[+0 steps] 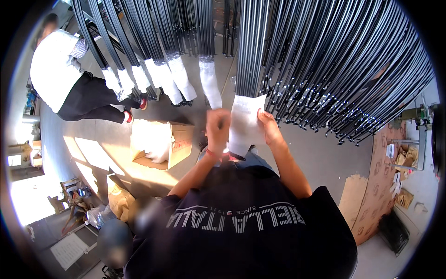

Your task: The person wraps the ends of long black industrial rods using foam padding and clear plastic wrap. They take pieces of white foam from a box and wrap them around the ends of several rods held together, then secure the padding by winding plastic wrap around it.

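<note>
A bundle of thin black rods (251,51) hangs straight in front of me, and a white foam sheet (246,116) is wrapped around its lower end. Dark rod tips show below the sheet. My right hand (271,128) pinches the sheet's right edge, thumb on the front. My left hand (217,130) is curled at the sheet's left side, blurred by motion; whether it grips anything cannot be made out. Just left hangs another rod bundle (206,37) with its end in a white wrap (211,83). Several more bundles with white-wrapped ends (162,79) hang farther left.
Many unwrapped black rods (334,69) hang densely on the right. An open cardboard box (181,142) with white material inside stands on the floor at left. A person in a white top (55,69) is at far left. Flat cardboard (376,186) stands at right.
</note>
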`<action>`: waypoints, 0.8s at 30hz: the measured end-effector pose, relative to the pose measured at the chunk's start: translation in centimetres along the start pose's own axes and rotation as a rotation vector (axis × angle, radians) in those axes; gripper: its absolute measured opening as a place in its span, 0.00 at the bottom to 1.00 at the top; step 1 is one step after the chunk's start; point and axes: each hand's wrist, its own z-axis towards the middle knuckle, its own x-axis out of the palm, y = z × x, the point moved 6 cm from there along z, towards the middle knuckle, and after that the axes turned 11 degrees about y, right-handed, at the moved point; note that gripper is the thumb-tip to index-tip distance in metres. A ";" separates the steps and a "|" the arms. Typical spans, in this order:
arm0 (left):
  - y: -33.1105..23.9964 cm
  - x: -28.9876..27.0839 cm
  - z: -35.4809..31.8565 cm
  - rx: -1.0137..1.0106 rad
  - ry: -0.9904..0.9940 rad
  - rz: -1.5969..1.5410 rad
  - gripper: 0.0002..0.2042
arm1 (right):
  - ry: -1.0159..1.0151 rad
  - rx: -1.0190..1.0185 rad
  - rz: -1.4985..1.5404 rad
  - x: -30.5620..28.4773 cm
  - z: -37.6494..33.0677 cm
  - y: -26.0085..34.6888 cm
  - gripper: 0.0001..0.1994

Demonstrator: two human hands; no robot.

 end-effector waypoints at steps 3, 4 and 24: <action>2.0 0.2 2.0 -0.006 -0.012 0.057 0.19 | -0.007 -0.012 -0.045 1.9 0.0 0.5 0.15; 3.2 1.1 2.2 -0.147 0.147 -0.205 0.19 | -0.011 -0.028 -0.062 2.0 0.0 0.4 0.16; 5.1 1.8 2.5 -0.311 0.392 -0.547 0.19 | -0.391 -0.154 -0.176 2.0 1.1 -3.3 0.09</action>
